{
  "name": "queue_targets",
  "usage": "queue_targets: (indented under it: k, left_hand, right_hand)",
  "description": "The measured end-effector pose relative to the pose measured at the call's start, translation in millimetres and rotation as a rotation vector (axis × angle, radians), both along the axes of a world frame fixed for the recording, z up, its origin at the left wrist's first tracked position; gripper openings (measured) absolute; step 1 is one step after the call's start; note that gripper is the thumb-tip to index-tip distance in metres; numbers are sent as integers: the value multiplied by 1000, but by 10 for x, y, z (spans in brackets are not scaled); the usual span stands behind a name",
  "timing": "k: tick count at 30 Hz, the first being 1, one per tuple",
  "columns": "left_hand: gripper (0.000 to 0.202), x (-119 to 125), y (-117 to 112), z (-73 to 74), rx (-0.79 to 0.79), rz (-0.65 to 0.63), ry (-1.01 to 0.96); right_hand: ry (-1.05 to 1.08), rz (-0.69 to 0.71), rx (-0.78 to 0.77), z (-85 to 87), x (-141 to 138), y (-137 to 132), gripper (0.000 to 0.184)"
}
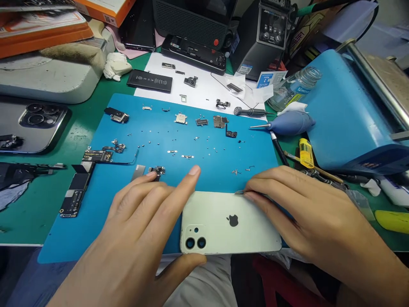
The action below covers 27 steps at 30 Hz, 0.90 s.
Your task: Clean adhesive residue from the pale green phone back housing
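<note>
A pale green phone housing lies back-up on the near edge of a blue work mat, camera holes to the left. My left hand rests on its left end, fingers stretched out, thumb under the near edge. My right hand is at the housing's upper right edge, fingers pinched on a thin metal tool whose tip touches that edge.
Small screws, brackets and flex parts are scattered over the mat. A logic board lies at its left edge, a black battery on white paper behind. A blue air blower, tweezers and a yellow tool sit to the right.
</note>
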<state>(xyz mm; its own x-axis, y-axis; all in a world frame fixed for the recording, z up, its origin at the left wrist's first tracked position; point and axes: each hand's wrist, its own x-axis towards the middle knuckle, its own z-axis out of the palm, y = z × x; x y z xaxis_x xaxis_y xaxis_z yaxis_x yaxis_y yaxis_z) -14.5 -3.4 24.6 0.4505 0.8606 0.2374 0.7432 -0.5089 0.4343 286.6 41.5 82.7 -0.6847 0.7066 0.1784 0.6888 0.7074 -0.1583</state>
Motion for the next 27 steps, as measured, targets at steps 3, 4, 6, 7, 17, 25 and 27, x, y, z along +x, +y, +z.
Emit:
queue_targets:
  k: [3,4,6,7,17,25,27]
  left_hand:
    - [82,23,7,9,1,7,0]
    - [83,26,8,9,-2,8,1]
    - [82,21,6,7,-16,18,10]
    - [82,15,3,7,-22,23,15]
    - [110,-51,-8,4,-67,-18,26]
    - [113,-54,-17,19,-94,4,-9]
    - [111,-58,-11,15,-95,6,-19]
  right_hand:
    - [-10,7,3,-12,9,12,11]
    - [-17,9,7,-14,9,13,11]
    - [-33,18,25,-15,6,11,11]
    - [-37,21,37,-15,4,9,10]
    - [-11,12,31,-18,-17,32,9]
    - [37,0,7,-28,-42,49,10]
    - [57,1,0,-30,-38,56,11]
